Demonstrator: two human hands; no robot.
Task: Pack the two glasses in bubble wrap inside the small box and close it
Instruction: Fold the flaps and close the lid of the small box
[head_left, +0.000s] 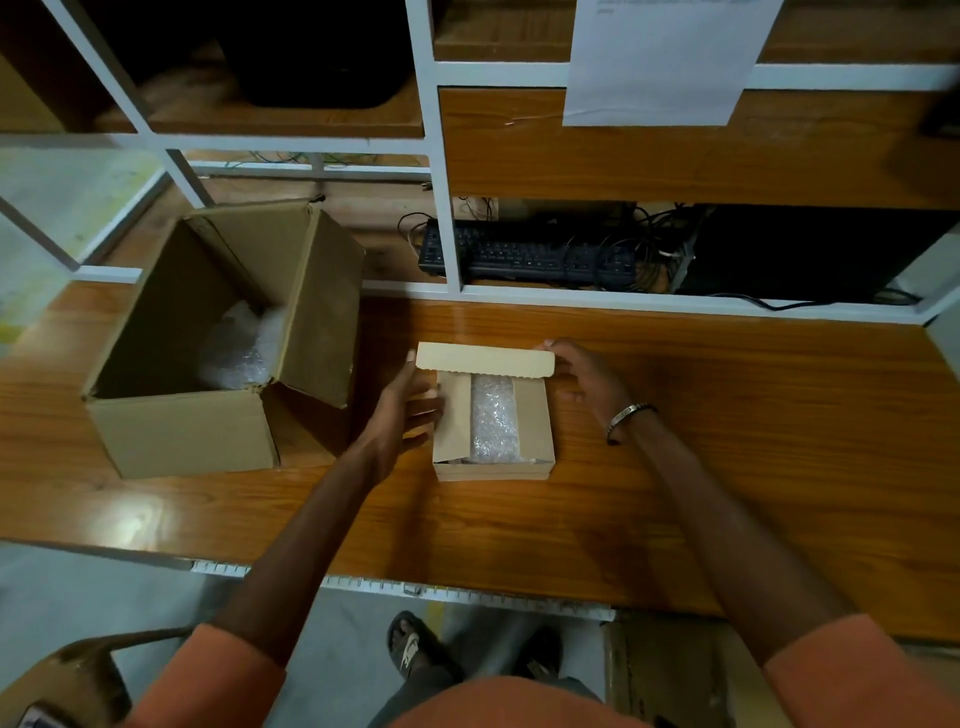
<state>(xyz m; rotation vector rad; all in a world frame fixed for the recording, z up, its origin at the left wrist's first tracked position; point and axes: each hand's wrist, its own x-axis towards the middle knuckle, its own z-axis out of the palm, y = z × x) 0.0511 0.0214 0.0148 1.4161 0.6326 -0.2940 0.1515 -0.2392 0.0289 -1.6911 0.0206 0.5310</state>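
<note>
The small cardboard box stands on the wooden table in front of me. Its two side flaps are folded in, and bubble wrap shows in the gap between them; the glasses themselves are hidden. The far lid flap stands raised over the box. My left hand holds the lid's left end, thumb at its corner and fingers against the box's left side. My right hand pinches the lid's right end.
A large open cardboard box with more bubble wrap inside sits to the left. Behind, a white shelf frame holds a black keyboard and cables. The table's front edge runs below my arms.
</note>
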